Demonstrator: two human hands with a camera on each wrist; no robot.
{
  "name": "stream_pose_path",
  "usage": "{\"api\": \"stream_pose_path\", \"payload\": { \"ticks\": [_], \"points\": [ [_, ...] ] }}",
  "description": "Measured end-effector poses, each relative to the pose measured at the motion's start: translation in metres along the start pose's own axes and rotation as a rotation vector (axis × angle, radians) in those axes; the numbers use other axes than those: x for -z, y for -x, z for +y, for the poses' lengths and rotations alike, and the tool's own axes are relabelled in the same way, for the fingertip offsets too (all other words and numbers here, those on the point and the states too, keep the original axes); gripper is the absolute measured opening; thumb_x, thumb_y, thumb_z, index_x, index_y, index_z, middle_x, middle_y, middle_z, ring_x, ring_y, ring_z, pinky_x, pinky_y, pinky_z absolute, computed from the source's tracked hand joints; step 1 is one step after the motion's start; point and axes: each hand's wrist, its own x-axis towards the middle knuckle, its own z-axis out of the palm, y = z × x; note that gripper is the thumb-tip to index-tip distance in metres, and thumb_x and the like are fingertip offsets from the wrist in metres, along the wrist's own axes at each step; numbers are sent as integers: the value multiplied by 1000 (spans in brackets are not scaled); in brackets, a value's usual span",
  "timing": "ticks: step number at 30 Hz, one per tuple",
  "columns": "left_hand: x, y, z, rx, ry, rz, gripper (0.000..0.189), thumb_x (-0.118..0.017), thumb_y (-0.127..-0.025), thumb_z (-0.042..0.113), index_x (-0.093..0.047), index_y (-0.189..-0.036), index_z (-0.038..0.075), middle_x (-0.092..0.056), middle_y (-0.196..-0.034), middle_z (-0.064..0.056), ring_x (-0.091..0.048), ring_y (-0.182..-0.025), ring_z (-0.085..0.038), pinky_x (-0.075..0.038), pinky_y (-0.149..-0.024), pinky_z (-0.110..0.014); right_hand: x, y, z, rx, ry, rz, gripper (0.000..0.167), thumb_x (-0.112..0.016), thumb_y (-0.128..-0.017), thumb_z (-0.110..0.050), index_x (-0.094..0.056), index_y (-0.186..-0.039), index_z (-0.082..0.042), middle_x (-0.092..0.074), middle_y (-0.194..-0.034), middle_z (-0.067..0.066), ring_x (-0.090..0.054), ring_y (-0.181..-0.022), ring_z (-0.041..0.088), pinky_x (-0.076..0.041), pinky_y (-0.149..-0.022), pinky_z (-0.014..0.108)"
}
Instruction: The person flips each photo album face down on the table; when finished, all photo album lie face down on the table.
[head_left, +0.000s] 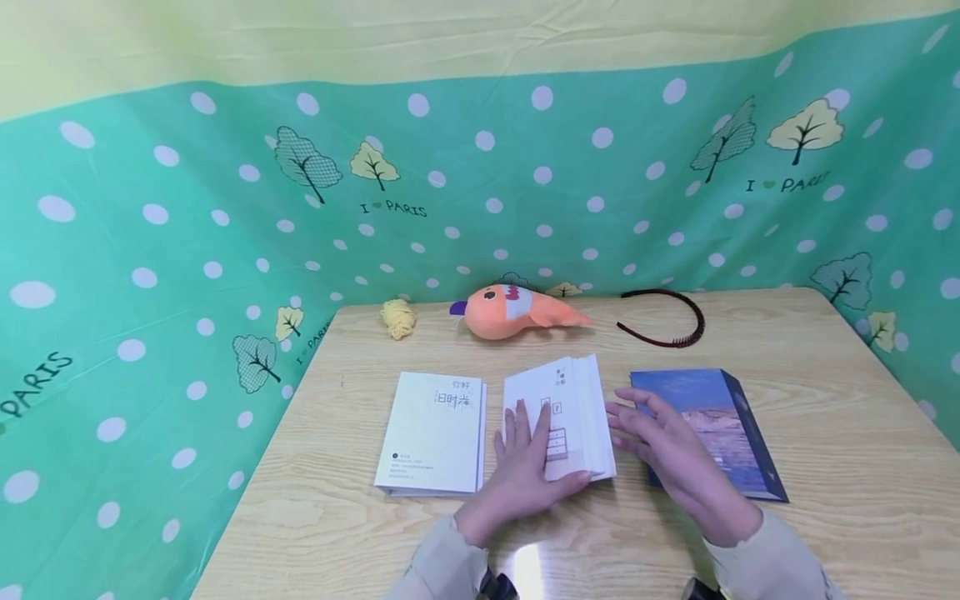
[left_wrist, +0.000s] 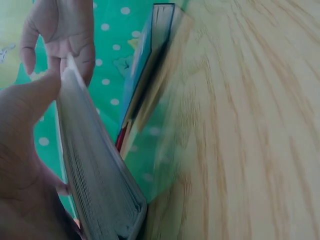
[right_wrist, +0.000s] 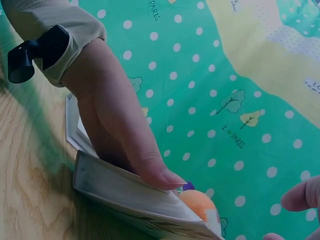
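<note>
A white book (head_left: 536, 383) with small dark characters and a line drawing lies at the middle of the table. My left hand (head_left: 521, 475) rests on its cover with spread fingers, the thumb along the lower right edge. In the left wrist view the page block of this book (left_wrist: 100, 160) shows beside the left hand (left_wrist: 25, 140). My right hand (head_left: 667, 442) is just right of the book, fingertips close to its right edge and nothing in its grasp. Beneath the right hand lies a blue book (head_left: 720, 417) with a seaside picture, partly covered by that hand.
Left of the middle book lies another white book (head_left: 435, 433). Along the back are a pale yellow yarn bundle (head_left: 398, 319), an orange plush bird (head_left: 491, 317) and a dark toothed headband (head_left: 697, 325). A green dotted cloth (head_left: 540, 200) hangs behind the wooden table (head_left: 300, 533).
</note>
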Motion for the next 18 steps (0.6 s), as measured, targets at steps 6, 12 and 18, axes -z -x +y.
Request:
{"api": "stream_pose_path", "payload": {
  "ticks": [6,12,18],
  "points": [
    [-1,-2,3,-2,109,-12,109,-56,-81,73,-3,-158,16,14,-159,-23,15,-145,-40,1,-112,-65,-1,3,-3,61,-34,-1,54,-53,-101,-22,-30,-144,2,-42,-144,26,-56,-119,14,-50,-96,34],
    [0,-6,9,13,176,-10,105,-53,-83,73,-4,-158,17,10,-160,-22,12,-145,-39,-1,-112,-65,-2,6,-6,111,-47,-24,52,-51,-102,-17,-29,-144,3,-42,-144,27,-57,-118,14,-51,-93,33],
    [2,-8,18,17,225,-1,107,-52,-82,75,-5,-158,16,9,-161,-21,9,-146,-40,-4,-112,-66,-4,7,-6,156,-45,-72,51,-50,-101,-14,-28,-145,3,-39,-147,26,-55,-120,20,-50,-96,35]
  ]
}}
